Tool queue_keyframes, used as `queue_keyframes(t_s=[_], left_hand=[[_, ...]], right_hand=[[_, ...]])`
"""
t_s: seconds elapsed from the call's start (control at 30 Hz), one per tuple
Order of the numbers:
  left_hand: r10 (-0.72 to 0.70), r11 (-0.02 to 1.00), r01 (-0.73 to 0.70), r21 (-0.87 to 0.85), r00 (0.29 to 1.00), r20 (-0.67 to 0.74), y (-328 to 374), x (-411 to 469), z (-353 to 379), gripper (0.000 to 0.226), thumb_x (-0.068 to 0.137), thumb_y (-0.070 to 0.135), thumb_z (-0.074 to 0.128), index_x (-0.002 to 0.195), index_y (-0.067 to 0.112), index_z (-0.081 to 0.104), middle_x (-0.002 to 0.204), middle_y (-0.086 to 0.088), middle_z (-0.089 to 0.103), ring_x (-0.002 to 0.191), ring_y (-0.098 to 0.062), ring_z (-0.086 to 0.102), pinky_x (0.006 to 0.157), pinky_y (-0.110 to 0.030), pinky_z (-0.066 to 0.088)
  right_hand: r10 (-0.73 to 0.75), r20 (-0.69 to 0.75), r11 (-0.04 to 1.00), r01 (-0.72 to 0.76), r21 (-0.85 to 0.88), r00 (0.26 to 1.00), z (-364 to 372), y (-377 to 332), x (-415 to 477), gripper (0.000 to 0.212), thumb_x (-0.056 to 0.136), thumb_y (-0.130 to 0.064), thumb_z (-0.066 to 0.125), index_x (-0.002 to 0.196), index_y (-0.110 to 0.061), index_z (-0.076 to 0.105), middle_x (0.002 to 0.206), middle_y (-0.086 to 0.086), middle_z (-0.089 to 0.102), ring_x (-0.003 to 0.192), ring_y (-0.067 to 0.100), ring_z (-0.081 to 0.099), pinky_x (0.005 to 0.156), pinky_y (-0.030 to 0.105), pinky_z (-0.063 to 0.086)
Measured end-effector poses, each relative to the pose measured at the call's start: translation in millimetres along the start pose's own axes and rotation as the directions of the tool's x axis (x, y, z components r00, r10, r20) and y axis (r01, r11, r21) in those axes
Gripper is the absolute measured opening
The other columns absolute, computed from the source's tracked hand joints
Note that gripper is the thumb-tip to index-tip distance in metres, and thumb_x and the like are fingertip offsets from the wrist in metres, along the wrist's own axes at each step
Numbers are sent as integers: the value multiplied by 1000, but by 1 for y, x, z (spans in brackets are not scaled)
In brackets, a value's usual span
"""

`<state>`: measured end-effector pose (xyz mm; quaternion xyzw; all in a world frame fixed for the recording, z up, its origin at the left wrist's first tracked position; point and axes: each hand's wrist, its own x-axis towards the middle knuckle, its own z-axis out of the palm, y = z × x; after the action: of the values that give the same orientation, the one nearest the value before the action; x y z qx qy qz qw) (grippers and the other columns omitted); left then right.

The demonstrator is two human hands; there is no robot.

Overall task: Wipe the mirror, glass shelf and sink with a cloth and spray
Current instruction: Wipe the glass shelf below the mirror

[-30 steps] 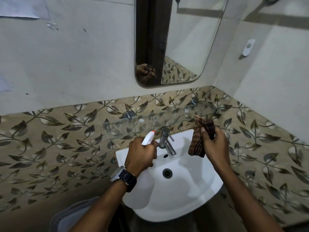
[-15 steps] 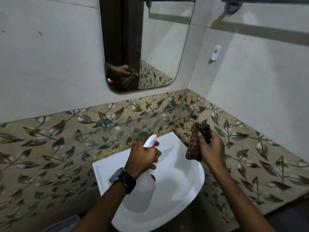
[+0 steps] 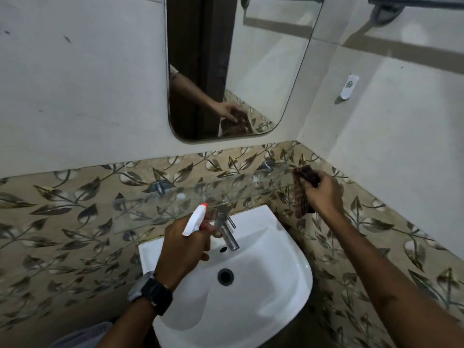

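Two grips: my left hand (image 3: pixel 183 252) holds the white plastic spray bottle (image 3: pixel 194 221) above the white ceramic sink (image 3: pixel 263 297); my right hand (image 3: pixel 325 194), at two o'clock, clutches the brown striped cloth (image 3: pixel 302 198).

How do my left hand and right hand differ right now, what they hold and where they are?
The left hand grips a white spray bottle; the right hand grips a brown cloth. The left hand is over the sink; the right hand is off its right side, by the end of the glass shelf. The left wrist wears a watch; the right is bare. Both curl round their item.
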<state>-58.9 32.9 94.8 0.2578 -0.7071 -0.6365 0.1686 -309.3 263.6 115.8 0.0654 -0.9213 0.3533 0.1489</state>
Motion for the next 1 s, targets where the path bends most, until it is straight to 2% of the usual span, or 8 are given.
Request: queue_keyframes(t_s=[0.17,0.27,0.4,0.53,0.6,0.73,0.87,1.0], left_hand=[[-83,995,74,-71,988,-130,-8,4,-38,30,70,-13,54,76,8,74,90,-10,77,52,-24,63,44,-35,56],[-90,992,72,-102,979,-184,-8,2,-56,32,62,2,53,78,20,74,81,-8,76,49,-24,59,42,-31,52],[-100,988,66,-141,962,-255,-10,5,-70,37,75,-14,52,76,14,75,76,-7,75,49,-29,58,45,-34,52],[-118,980,65,-189,951,-285,-9,9,-76,31,60,2,53,74,16,76,74,-8,73,53,-30,58,46,-34,51],[-125,979,70,-192,948,-293,-8,12,-78,37,56,3,50,79,16,76,75,-12,71,52,-31,56,44,-33,50],[-130,980,78,-185,948,-290,-9,15,-80,39,71,-14,50,85,11,75,76,-13,70,51,-29,54,41,-29,48],[-136,978,83,-189,949,-286,-12,12,-83,45,70,-15,51,100,8,75,79,-18,70,51,-25,55,39,-26,49],[-145,974,88,-211,951,-274,-15,9,-88,47,71,-20,49,97,9,74,83,-21,71,58,-30,56,41,-30,51]], right_hand=[[-130,78,944,147,-295,988,32,-8,75,40,85,-31,58,121,-18,70,112,19,66,93,38,68,78,43,60],[-145,178,916,200,-347,973,57,-17,100,38,89,-30,61,121,-11,69,113,27,64,96,43,67,81,44,58],[-112,319,889,239,-391,941,89,-18,105,53,91,-49,59,116,-3,70,101,29,70,93,41,69,75,38,52],[-61,419,912,221,-346,906,110,-13,98,70,100,-50,49,155,-10,32,151,29,42,133,47,49,105,48,45],[-122,415,915,264,-304,902,118,-5,95,72,104,-37,48,159,-4,17,163,27,23,146,46,34,116,52,36],[-193,349,920,292,-261,917,121,10,85,62,103,-15,46,158,-1,22,159,30,32,145,47,33,120,52,29],[-131,336,939,225,-260,933,120,5,68,59,104,-19,43,160,-13,24,159,30,32,147,49,29,118,56,30],[-179,291,924,263,-279,940,126,-9,37,58,105,-17,42,159,-4,25,160,27,32,150,42,27,121,49,23]])
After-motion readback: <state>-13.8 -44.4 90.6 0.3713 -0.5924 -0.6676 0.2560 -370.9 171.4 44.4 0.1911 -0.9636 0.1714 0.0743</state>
